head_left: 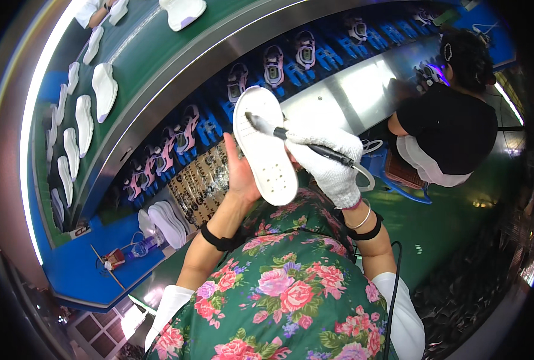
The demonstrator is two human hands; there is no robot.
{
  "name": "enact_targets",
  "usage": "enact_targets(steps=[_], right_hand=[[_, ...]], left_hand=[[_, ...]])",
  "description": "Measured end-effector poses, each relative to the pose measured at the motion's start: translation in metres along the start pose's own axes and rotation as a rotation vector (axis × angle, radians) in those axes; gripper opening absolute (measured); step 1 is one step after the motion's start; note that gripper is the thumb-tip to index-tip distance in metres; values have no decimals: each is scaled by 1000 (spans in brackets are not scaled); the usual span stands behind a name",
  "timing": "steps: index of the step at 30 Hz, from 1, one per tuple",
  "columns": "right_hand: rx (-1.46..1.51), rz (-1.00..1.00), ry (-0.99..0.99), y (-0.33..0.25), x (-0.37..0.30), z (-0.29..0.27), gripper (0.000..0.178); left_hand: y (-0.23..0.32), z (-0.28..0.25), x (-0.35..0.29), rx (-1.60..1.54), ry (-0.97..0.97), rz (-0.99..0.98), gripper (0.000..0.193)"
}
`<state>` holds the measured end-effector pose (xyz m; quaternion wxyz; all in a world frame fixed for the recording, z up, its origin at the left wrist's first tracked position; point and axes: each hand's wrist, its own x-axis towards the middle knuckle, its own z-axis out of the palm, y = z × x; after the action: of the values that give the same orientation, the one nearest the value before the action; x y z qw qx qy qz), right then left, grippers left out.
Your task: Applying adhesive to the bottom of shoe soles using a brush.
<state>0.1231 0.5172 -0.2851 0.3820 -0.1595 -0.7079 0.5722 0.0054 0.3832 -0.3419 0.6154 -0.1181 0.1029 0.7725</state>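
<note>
A white shoe sole lies tilted across my bare left hand, whose thumb and fingers hold it from beneath and along its edges. Small holes dot its near end, and its raised rim runs all around. My right hand, in a white knitted glove, is closed on a brush with a black handle. The dark bristles touch the inner face of the sole near its far end. A pale tube or cord loops from the back of the handle beside the glove.
Shoe uppers stand on blue holders along a rack ahead. More white soles sit on a green conveyor at left. A stack of soles rests by a blue table. Another person sits at right.
</note>
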Motion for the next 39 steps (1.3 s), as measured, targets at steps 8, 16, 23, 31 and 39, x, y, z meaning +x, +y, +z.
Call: enact_targets(steps=[8,16,23,31,39], right_hand=[[-383,-232,-113,13,-15,17,24],[-165,-181,-31,15,-10,10,20],[-123,-314,-228,22,-15,4,26],[-140,-388,-296,25,-25,5,22],[-214,-457,-316,32,-36,1,29]], left_hand=[[-20,3,7,461,235,280,99],[-4,-14,6,323,32,182,97],[6,-14,13,369,7,184,93],[13,-16,24,418,-49,118,103],[23,-18,31,545,4,216,105]])
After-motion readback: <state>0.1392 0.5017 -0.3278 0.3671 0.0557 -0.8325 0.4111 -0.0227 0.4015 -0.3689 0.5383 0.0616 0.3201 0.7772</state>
